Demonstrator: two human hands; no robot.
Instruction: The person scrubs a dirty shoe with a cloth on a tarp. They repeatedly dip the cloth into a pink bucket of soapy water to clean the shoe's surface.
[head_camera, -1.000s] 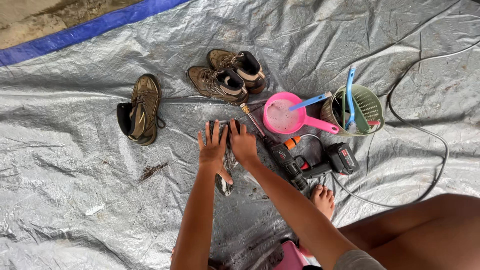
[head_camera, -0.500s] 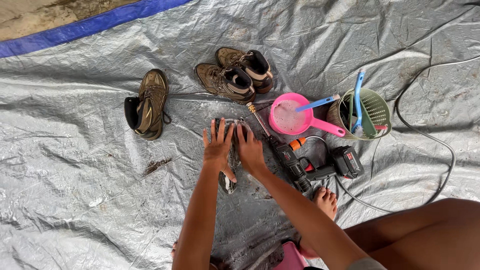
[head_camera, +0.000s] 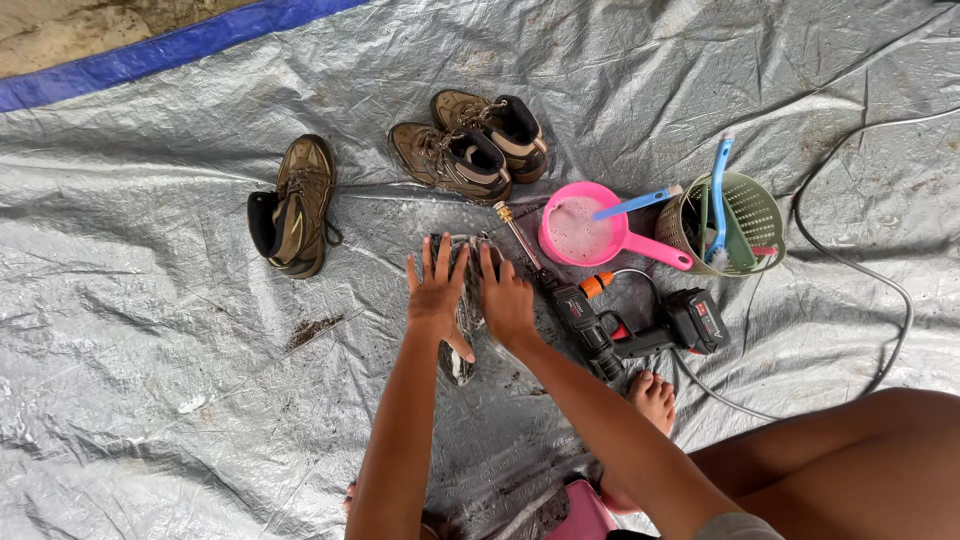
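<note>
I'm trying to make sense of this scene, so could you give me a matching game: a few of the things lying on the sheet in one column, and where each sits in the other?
Things:
1. single boot
2. pink scoop
3. green basket
4. hands

Places:
A. far right, holding blue brushes
B. off to the left, alone
C. pressed on a wet dark item mid-sheet
D. between the pair of boots and the basket

Pairs: 1-B, 2-D, 3-A, 4-C

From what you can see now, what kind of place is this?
Probably an outdoor spot for washing boots, on the ground. A grey tarp covers it, with bare earth past its blue edge. Brown boots, a pink scoop and a cordless sprayer lie about.
</note>
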